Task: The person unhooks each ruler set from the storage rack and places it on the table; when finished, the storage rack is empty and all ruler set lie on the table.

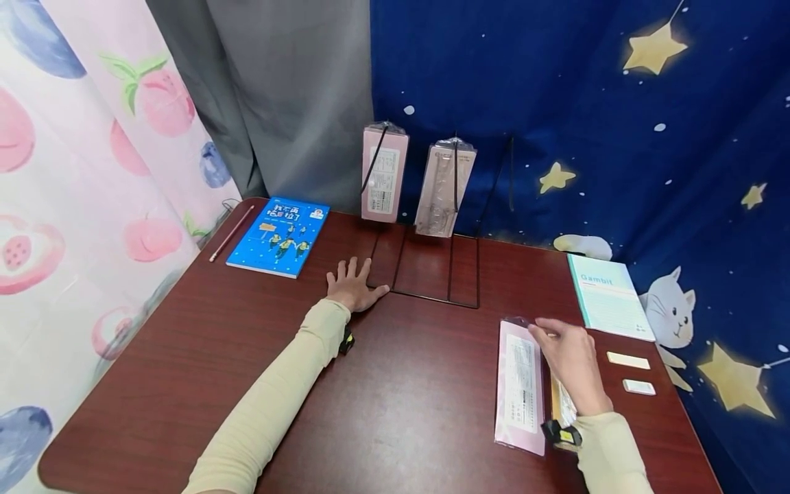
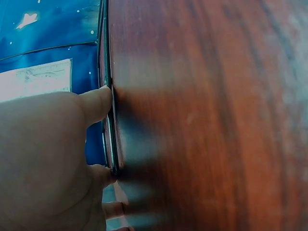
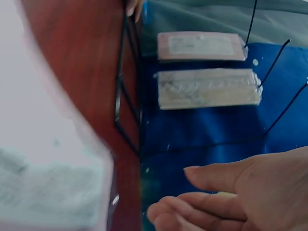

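Note:
My left hand (image 1: 350, 288) rests spread on the table, its thumb and fingers at the front corner of a black wire rack (image 1: 426, 298). Two flat plastic-wrapped packages hang from the rack's hooks: a pink one with a white label (image 1: 382, 180) and a paler one with a clear front (image 1: 446, 189). My right hand (image 1: 570, 357) hovers by the top edge of a pink labelled package (image 1: 520, 387), thumb apart from loosely bent fingers. In the right wrist view, a gap shows between these fingers and the package. Another plastic-wrapped packet (image 1: 564, 405) lies partly hidden under the right hand.
A blue book (image 1: 279, 237) and a pencil (image 1: 231, 233) lie at the far left. At the right are a notebook (image 1: 609, 295) and two small pale blocks, one yellowish (image 1: 628, 360), one white (image 1: 638, 387). Curtains hang behind the table.

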A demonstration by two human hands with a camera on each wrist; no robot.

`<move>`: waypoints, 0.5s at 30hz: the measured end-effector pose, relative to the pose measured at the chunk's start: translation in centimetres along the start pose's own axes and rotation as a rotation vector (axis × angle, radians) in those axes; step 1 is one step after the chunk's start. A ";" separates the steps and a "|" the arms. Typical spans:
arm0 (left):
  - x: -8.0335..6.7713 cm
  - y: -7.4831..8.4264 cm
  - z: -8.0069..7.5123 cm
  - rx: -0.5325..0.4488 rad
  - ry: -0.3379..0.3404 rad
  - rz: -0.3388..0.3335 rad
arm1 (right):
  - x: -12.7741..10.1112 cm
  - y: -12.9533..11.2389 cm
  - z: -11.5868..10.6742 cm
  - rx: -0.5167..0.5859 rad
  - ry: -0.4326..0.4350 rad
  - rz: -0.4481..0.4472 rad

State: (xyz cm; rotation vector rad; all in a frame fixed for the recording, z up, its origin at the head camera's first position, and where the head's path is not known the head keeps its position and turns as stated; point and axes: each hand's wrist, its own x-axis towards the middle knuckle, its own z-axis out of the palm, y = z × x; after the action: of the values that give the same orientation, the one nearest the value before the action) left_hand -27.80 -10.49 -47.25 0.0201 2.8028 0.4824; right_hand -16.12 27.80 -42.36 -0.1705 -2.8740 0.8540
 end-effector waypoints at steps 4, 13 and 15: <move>0.1 -0.2 0.0 0.004 0.003 -0.003 | 2.3 -1.8 0.1 0.065 0.059 -0.105; -0.2 0.0 -0.1 0.002 0.000 -0.001 | 7.9 -5.5 0.7 0.225 0.148 -0.225; -0.2 0.1 -0.2 0.002 -0.003 -0.002 | 9.1 -6.2 1.0 0.261 0.156 -0.231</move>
State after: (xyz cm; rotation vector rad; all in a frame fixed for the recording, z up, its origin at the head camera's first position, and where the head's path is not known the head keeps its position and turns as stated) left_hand -27.63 -10.49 -46.99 0.0186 2.7997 0.4789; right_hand -25.66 23.41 -38.88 0.1154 -2.5459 1.1005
